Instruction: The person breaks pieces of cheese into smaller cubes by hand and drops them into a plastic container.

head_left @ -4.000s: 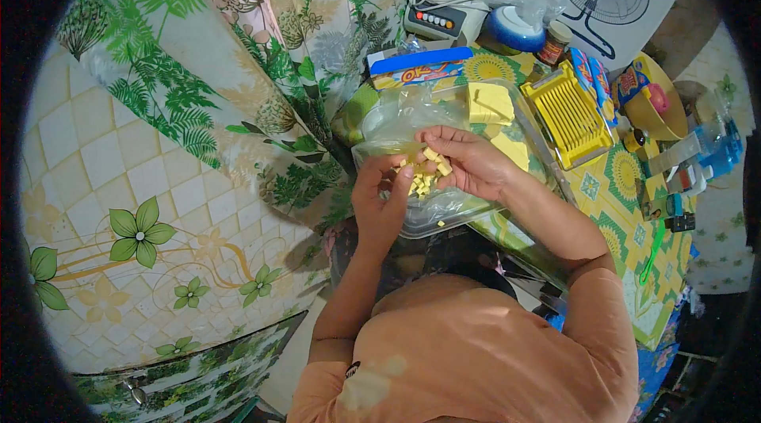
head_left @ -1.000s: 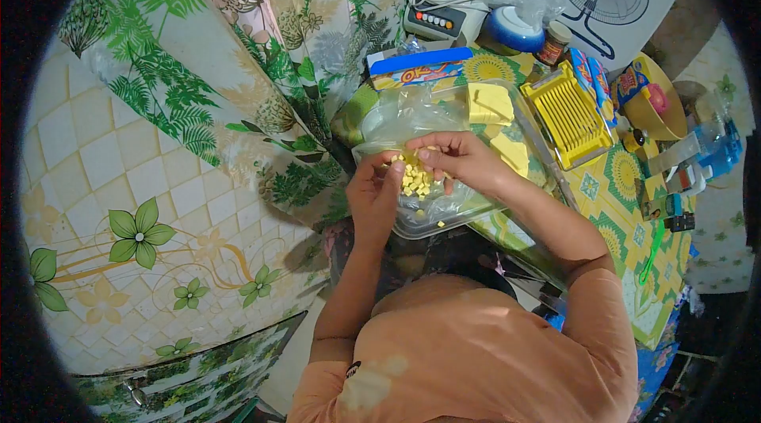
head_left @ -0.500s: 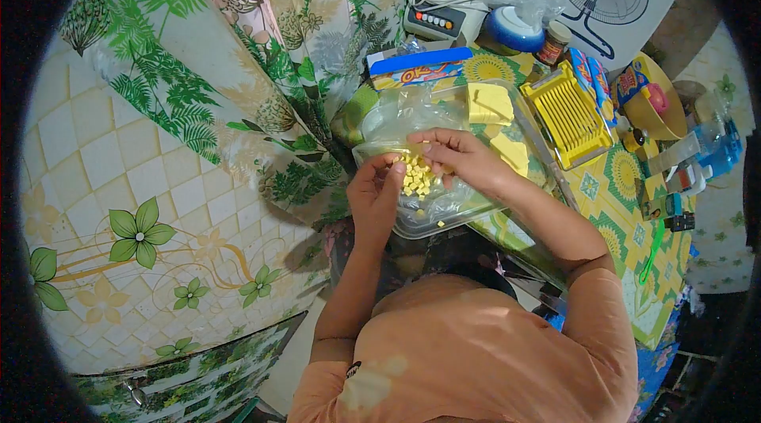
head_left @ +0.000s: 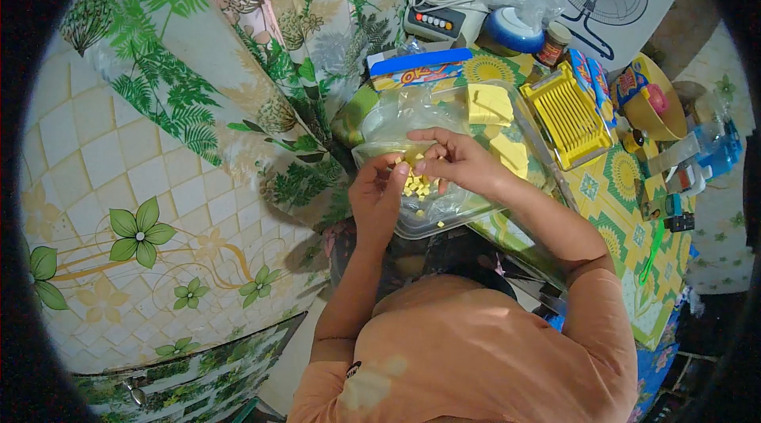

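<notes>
Over a clear plastic tray (head_left: 444, 226), my two hands are close together above a pile of small yellow cubes (head_left: 418, 184). My left hand (head_left: 376, 195) is closed in a pinch, with a small yellow piece showing at its thumb and fingertips. From the other side, my right hand (head_left: 462, 163) pinches with thumb and forefinger; what is between them is too small to tell. Behind the hands, clear plastic film (head_left: 420, 110) lies in the tray. Larger yellow blocks, one upper (head_left: 490, 104) and one lower (head_left: 509, 155), sit at its right side.
A yellow slotted slicer (head_left: 567, 115) stands right of the tray. Behind are a blue-edged box (head_left: 420, 68), a blender (head_left: 448, 15) and a blue-white bowl (head_left: 511, 30). A tan bowl (head_left: 658, 102), bottles and a green utensil (head_left: 652, 252) line the right. A curtain (head_left: 269, 50) hangs left.
My right hand's thumb and fingertips have shifted slightly left and down, nearer my left fingertips and covering part of the cubes. The left hand has barely moved.
</notes>
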`<state>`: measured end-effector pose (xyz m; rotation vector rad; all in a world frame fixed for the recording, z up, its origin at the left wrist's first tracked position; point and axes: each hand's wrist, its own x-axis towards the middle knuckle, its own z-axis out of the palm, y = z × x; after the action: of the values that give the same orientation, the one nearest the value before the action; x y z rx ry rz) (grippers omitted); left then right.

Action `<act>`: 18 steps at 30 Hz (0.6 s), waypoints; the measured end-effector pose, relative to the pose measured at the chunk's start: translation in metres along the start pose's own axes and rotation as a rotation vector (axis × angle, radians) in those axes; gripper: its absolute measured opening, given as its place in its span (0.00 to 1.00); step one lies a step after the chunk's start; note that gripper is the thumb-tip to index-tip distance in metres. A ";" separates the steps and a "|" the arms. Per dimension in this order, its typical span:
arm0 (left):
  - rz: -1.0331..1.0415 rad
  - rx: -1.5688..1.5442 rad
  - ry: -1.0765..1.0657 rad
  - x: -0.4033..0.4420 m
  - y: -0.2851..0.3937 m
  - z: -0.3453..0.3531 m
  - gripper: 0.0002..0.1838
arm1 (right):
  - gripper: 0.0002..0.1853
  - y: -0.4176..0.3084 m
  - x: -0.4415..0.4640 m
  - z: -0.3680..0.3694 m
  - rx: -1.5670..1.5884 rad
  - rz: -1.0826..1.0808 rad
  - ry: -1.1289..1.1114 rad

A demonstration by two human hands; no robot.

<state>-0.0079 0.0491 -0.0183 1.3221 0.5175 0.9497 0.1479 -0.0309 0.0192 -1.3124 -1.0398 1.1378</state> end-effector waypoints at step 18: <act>-0.013 -0.007 0.018 -0.001 -0.002 0.000 0.09 | 0.15 0.004 0.002 -0.003 0.035 -0.014 -0.060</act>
<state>-0.0075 0.0484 -0.0199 1.3036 0.5354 0.9528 0.1508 -0.0293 0.0150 -1.2480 -1.0666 1.1862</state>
